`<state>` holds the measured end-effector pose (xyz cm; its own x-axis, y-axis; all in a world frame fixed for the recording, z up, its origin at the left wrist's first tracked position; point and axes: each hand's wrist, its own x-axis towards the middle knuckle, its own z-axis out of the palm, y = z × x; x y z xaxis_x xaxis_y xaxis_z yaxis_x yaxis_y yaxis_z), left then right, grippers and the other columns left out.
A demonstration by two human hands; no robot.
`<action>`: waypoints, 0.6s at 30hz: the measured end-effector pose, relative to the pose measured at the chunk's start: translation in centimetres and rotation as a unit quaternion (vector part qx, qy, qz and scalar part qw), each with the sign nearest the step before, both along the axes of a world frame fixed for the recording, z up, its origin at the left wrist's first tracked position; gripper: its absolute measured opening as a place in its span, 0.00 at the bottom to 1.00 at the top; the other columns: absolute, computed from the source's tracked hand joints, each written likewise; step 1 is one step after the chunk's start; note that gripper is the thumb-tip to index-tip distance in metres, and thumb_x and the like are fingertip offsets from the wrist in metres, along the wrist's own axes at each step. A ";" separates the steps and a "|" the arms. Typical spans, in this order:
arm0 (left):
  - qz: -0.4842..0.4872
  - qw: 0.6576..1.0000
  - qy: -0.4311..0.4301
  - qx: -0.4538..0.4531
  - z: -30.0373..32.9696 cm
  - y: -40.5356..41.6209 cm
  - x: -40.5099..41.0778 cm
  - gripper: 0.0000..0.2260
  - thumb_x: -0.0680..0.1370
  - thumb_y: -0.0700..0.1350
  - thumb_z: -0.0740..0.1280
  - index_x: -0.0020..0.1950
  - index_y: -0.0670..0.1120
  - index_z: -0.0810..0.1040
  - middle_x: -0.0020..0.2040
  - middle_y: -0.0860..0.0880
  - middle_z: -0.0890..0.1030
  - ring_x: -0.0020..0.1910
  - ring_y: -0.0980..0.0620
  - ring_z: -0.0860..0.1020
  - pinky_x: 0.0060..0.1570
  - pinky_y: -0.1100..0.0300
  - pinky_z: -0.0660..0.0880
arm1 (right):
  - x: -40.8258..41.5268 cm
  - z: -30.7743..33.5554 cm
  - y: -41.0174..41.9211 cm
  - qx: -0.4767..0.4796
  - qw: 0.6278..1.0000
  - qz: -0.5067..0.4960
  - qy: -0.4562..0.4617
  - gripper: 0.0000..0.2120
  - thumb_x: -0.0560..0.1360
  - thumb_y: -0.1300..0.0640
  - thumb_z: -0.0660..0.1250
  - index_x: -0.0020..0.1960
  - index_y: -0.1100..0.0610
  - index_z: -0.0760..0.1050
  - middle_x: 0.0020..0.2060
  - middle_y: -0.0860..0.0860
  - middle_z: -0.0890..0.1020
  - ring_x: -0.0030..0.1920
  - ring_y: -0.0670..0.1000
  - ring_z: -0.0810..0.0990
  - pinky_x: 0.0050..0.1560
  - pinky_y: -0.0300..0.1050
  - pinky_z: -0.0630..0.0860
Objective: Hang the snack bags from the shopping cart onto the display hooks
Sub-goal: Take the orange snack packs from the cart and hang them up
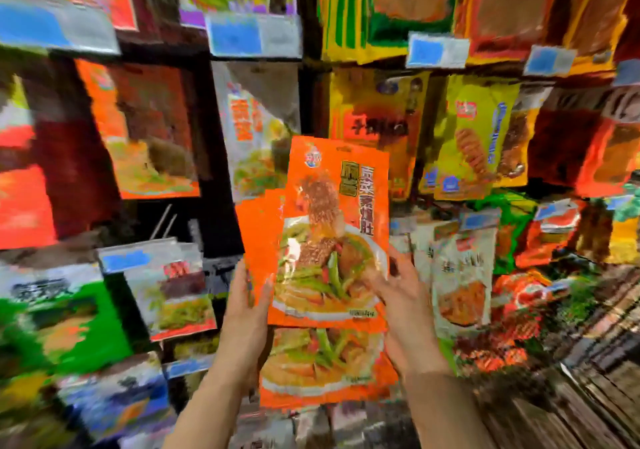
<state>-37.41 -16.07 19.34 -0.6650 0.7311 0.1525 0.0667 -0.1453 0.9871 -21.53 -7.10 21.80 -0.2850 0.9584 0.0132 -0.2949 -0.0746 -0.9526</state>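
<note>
Orange snack bags (332, 234) are held up in front of a display wall of hanging packets, fanned slightly so that the top edges stand apart. At least three bags can be counted in the bundle: one in front with a printed dish of green peppers, one peeking out behind its left edge, and one lower down below the front bag's bottom edge; more may be hidden behind.

The left hand (247, 313) is curled round the left edge of the bundle, thumb on the front, so the bags are gripped from the side. The right hand (403, 310) is placed at the right edge, its fingers bent across the lower front of the leading bag, with the thumb behind; that bag appears to be pinched and lifted apart from the rest, probably so that the hole at its top edge (344, 148) can be offered to a hook.

Two bare metal prongs (165, 221) are seen jutting from the dark backing panel (221, 227), left of the bundle and below an orange hanging packet (142, 130) of similar colour. Seven blue-and-white price tags (254, 34) can be made out with some certainty along the rows, though heavy blur makes the count unsure. No shopping cart is in view.
</note>
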 end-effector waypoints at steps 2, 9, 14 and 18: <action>0.017 1.000 0.012 0.010 0.0 -2.3 -2.6 0.24 0.79 0.51 0.62 0.74 0.53 0.64 0.71 0.51 0.72 0.69 0.50 0.70 0.69 0.43 0.66 | -2.7 0.0 -1.7 0.005 1.000 0.022 0.006 0.19 0.77 0.67 0.64 0.60 0.46 0.75 0.41 0.53 0.86 0.45 0.55 0.82 0.54 0.54 0.76; 0.104 0.993 0.030 0.050 0.5 -7.4 -8.0 0.15 0.80 0.38 0.62 0.66 0.47 0.72 0.62 0.46 0.79 0.61 0.45 0.77 0.63 0.47 0.71 | -7.6 0.8 -4.6 0.002 0.999 0.036 0.007 0.17 0.78 0.64 0.65 0.56 0.41 0.75 0.57 0.55 0.82 0.58 0.59 0.80 0.64 0.64 0.72; 0.131 0.988 0.048 0.060 0.8 -9.4 -10.5 0.13 0.80 0.48 0.65 0.62 0.62 0.71 0.60 0.52 0.79 0.59 0.51 0.78 0.61 0.45 0.73 | -9.1 2.1 -4.9 0.037 0.995 0.089 0.003 0.17 0.77 0.64 0.65 0.61 0.47 0.74 0.50 0.54 0.85 0.52 0.56 0.84 0.54 0.58 0.79; 0.198 0.977 0.037 0.069 1.3 -11.1 -12.0 0.15 0.74 0.56 0.64 0.57 0.74 0.71 0.60 0.53 0.79 0.59 0.50 0.78 0.61 0.44 0.73 | -11.6 3.6 -4.6 0.052 0.984 0.171 0.009 0.17 0.77 0.66 0.63 0.57 0.46 0.74 0.44 0.52 0.86 0.45 0.54 0.85 0.45 0.53 0.82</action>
